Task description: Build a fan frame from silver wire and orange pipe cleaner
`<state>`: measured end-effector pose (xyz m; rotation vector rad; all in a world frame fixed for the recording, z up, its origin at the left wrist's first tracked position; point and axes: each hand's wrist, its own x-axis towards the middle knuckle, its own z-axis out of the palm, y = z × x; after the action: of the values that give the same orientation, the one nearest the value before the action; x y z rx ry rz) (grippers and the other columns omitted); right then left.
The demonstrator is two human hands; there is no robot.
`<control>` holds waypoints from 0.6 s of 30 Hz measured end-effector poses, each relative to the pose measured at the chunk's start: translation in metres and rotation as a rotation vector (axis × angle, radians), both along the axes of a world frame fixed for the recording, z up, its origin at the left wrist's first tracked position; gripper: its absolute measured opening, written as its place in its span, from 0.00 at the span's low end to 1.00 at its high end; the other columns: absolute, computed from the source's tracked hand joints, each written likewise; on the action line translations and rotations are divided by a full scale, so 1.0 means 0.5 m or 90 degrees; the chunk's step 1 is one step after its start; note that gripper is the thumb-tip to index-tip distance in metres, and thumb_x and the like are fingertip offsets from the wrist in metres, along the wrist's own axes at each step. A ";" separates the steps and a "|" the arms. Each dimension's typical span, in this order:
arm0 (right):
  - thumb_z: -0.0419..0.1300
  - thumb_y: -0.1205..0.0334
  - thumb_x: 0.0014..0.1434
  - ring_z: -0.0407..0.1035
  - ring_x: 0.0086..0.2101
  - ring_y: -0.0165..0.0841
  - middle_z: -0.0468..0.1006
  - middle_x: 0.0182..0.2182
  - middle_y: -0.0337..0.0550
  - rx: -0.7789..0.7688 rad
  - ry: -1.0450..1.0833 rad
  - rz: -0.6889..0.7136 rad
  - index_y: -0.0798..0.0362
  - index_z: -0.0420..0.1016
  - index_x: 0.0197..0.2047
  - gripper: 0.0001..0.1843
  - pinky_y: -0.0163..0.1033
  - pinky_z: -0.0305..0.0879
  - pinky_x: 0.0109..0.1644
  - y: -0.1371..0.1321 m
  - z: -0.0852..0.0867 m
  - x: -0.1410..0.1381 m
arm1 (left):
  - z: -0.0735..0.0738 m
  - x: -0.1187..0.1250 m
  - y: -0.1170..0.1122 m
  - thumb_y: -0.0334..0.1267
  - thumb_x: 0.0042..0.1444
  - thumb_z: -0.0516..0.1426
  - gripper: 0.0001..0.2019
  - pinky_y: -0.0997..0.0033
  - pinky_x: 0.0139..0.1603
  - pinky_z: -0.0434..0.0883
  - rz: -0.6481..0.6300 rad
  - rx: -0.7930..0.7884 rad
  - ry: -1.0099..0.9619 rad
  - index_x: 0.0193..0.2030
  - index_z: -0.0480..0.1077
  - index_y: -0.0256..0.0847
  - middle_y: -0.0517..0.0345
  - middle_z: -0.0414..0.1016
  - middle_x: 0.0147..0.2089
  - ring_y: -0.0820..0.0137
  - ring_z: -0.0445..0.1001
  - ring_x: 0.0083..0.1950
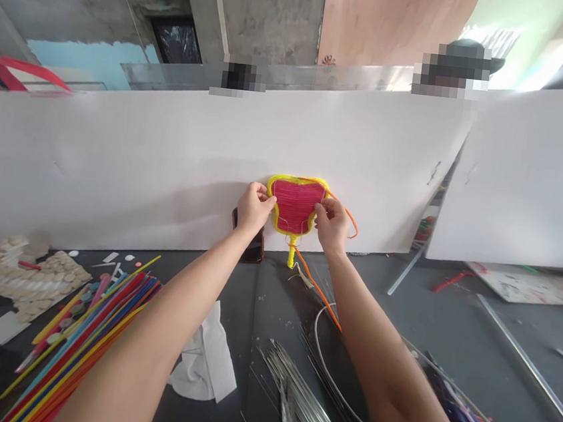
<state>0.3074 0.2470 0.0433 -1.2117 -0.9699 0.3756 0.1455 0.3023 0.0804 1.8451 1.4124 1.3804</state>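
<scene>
A small fan-shaped piece [296,207] with a red ribbed middle, a yellow rim and a short yellow handle stands upright against the white board. My left hand [255,207] pinches its left edge between thumb and fingers. On the opposite edge, my right hand [331,223] has its fingers closed on the rim. An orange cord [312,278] hangs below the piece, and an orange strand also curves out past my right hand. Thin wire ends show near the handle. Behind my left wrist, a dark phone [254,248] leans on the board, partly hidden.
Colourful pipe-cleaner-like sticks [92,332] lie at the left beside a beige beaded piece [27,278]. White tissue [208,358] lies between my arms. Thin metal wires [297,394] spread at the front centre. A white board [165,172] stands across the back, with people partly visible behind it.
</scene>
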 end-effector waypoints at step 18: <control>0.64 0.54 0.48 0.55 0.17 0.22 0.62 0.16 0.30 0.077 0.303 0.380 0.52 0.66 0.27 0.13 0.30 0.54 0.21 -0.155 0.124 -0.067 | 0.034 -0.077 -0.261 0.41 0.44 0.65 0.18 0.69 0.41 0.69 -0.355 -0.477 -0.451 0.40 0.67 0.38 0.54 0.74 0.40 0.71 0.74 0.38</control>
<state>0.2738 0.1694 0.1054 -0.6525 -0.9009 1.0123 0.1069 0.1719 0.0976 0.9852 0.7804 0.8857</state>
